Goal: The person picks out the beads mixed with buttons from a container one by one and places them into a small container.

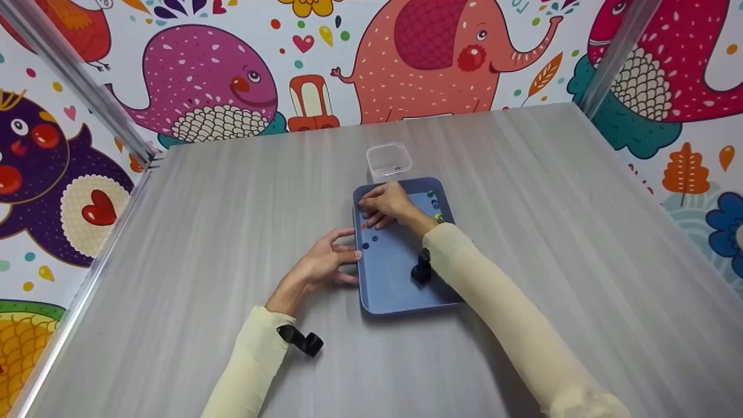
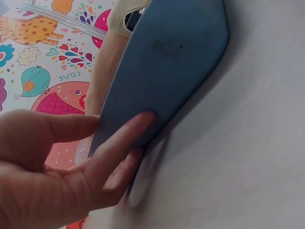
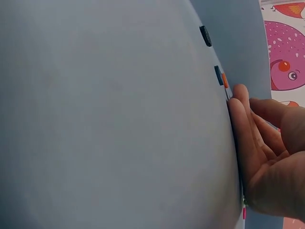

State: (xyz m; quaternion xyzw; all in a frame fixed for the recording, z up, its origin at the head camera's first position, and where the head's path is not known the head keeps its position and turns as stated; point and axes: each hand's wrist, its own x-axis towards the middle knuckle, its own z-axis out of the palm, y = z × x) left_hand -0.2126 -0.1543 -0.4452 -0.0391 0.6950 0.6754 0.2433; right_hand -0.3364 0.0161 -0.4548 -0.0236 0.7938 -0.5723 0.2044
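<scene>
A blue tray [image 1: 389,293] is set lengthwise on a grey, streaked table [image 1: 232,232], near the middle of the head view; twelve o'clock is taken as the side farthest from the person. The tray's nine o'clock wall is held by the left hand [image 1: 325,258]: the thumb is placed at the rim, while the other fingers are spread a little and rested against the outer side. The right hand [image 1: 390,201] is lowered inside the tray toward eleven o'clock, with its fingers bent and its fingertips brought close to the wall; whether a small piece is pinched there cannot be told, as the tips are partly hidden. Just beside that hand, an orange piece [image 1: 364,226] is seen at ten o'clock, with a dark blue piece [image 1: 375,238] and a black piece [image 1: 365,246] lying near it toward nine. Along the opposite wall, a green piece [image 1: 430,193] is found at one o'clock and a yellow piece [image 1: 439,217] at two, partly covered by the right wrist. Beyond the tray at twelve o'clock, a clear box [image 1: 390,173] is placed, with something tiny visible inside. Both arms are covered by pale yellow sleeves [image 1: 493,290]. At the table's far edge, a white wall is decorated with a purple whale [image 1: 209,75] and a coral elephant [image 1: 418,75].
</scene>
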